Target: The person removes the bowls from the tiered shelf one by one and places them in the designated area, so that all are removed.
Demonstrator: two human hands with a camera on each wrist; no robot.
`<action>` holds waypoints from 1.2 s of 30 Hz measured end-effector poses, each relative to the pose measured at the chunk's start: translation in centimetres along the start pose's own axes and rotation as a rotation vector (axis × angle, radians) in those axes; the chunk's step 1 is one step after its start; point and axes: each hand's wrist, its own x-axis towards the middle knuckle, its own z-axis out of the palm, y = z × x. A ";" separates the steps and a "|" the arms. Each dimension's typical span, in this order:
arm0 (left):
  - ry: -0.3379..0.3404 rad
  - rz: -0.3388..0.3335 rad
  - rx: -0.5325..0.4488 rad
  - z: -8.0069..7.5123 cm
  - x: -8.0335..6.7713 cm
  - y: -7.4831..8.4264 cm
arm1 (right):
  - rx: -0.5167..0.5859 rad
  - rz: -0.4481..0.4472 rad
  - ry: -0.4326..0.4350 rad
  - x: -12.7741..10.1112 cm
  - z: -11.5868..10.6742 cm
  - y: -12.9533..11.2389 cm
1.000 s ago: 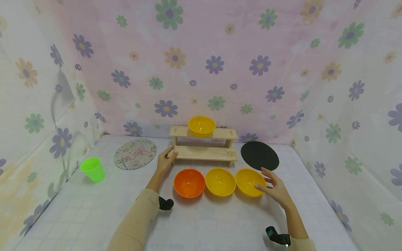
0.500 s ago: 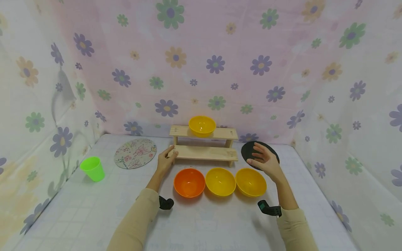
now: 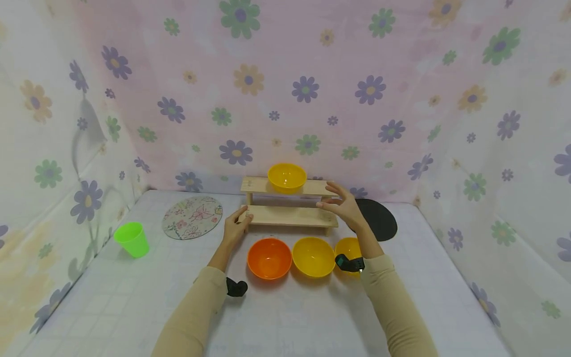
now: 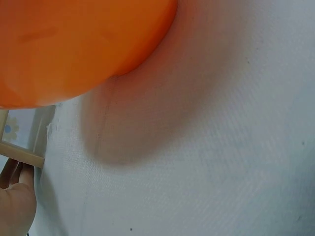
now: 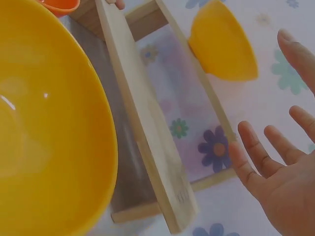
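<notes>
A two-step wooden rack (image 3: 290,216) stands at the back of the table with a yellow bowl (image 3: 287,177) on its top step. In front of it sit an orange bowl (image 3: 269,258), a yellow bowl (image 3: 314,256) and a second yellow bowl (image 3: 349,246), partly hidden by my right wrist. My left hand (image 3: 237,228) holds the left end of the lower step, thumb on top. My right hand (image 3: 341,204) hovers with fingers spread at the rack's right end, holding nothing. The right wrist view shows that open palm (image 5: 275,172) beside the rack (image 5: 147,128).
A round black mat (image 3: 380,219) lies right of the rack and a round floral mat (image 3: 192,218) lies to its left. A green cup (image 3: 132,240) stands near the left wall. Flowered cloth walls close in the back and both sides.
My right hand has moved from beside the right yellow bowl, over the black mat, up to the right end of the rack. The left hand has stayed on the rack's left end.
</notes>
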 end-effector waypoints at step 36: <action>-0.027 -0.017 -0.045 -0.4 -0.9 2.0 | 0.119 0.059 0.004 6.7 6.4 0.3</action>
